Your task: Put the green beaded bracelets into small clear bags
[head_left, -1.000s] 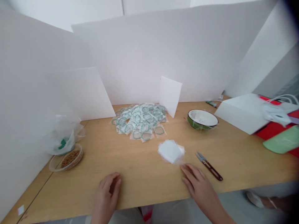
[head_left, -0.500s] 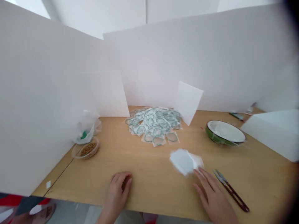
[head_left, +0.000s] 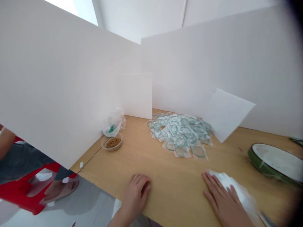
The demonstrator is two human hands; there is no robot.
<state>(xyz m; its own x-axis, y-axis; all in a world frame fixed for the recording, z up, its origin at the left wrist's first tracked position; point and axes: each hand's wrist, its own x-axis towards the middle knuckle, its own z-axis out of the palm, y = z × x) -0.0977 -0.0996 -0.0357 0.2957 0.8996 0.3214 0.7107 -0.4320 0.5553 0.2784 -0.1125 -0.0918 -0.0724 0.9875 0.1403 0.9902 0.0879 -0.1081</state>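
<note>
My left hand (head_left: pixel 137 193) rests palm down on the wooden table (head_left: pixel 151 167) near its front edge, fingers curled loosely with nothing in them. My right hand (head_left: pixel 223 201) lies flat with fingers stretched out, partly on a stack of clear plastic bags (head_left: pixel 236 189). Further back sits a pile of small clear packets holding green rings (head_left: pixel 181 134). The tips of a pair of thread snips (head_left: pixel 266 219) show at the bottom right, just beyond my right hand.
A green-rimmed white bowl (head_left: pixel 276 162) stands at the right. A small clear dish of brown bits (head_left: pixel 112 142) and a crumpled plastic bag (head_left: pixel 113 123) sit at the left. White foam boards (head_left: pixel 59 85) wall the table. Another person's legs and a red stool (head_left: pixel 26 189) are at lower left.
My view has swung to the left, so everything shifts right in the frame. My right hand has slid forward onto the stack of plastic bags. My left hand stays in place.
</note>
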